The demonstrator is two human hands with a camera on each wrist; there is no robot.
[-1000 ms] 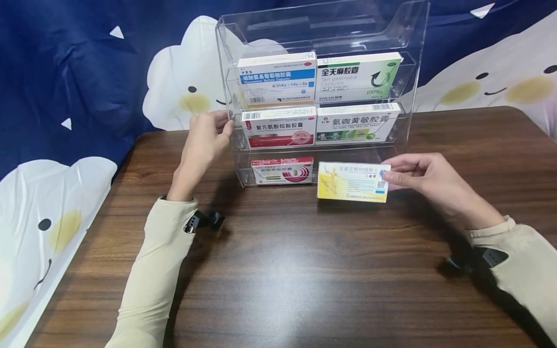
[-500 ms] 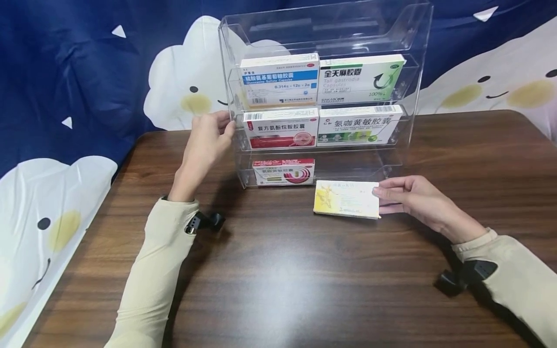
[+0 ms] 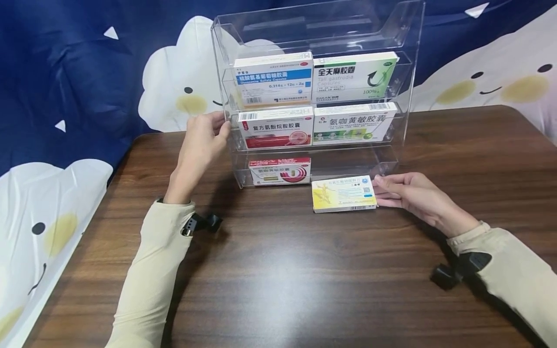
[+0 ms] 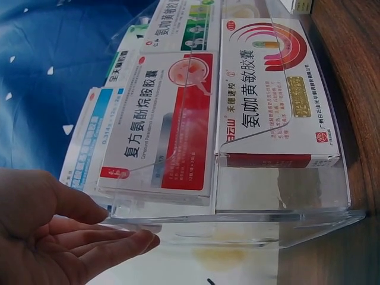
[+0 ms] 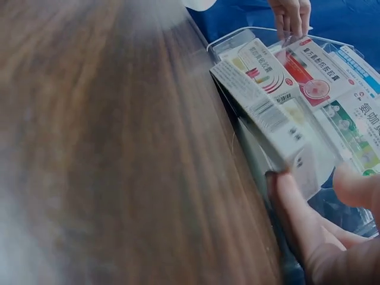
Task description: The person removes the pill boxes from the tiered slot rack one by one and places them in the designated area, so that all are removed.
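Note:
My left hand [image 3: 199, 145] pinches the left side edge of a clear acrylic display rack [image 3: 354, 159]. In the left wrist view its thumb and fingers [image 4: 132, 244] lie on either side of the rack's edge [image 4: 237, 218]. My right hand [image 3: 419, 199] grips the right end of a yellow-and-white medicine box [image 3: 341, 195], which is tilted back in front of the bottom tier. The right wrist view shows that box [image 5: 261, 110] from its side, thumb and finger at its near end. To its left, a red-and-white medicine box [image 3: 280, 173] sits in the bottom tier.
The middle tier holds a red-banded box [image 3: 276, 128] and a green-and-white box [image 3: 352, 124]. Above them stand a blue-striped box [image 3: 274, 79] and a green-cornered box [image 3: 353, 77]. All rests on a brown wooden table [image 3: 278, 270] before a blue cloud-patterned curtain [image 3: 109, 72].
My right hand has brought the yellow-and-white box down and slightly left, tilting it back, then up a little toward the bottom tier. My left hand stays on the rack's edge.

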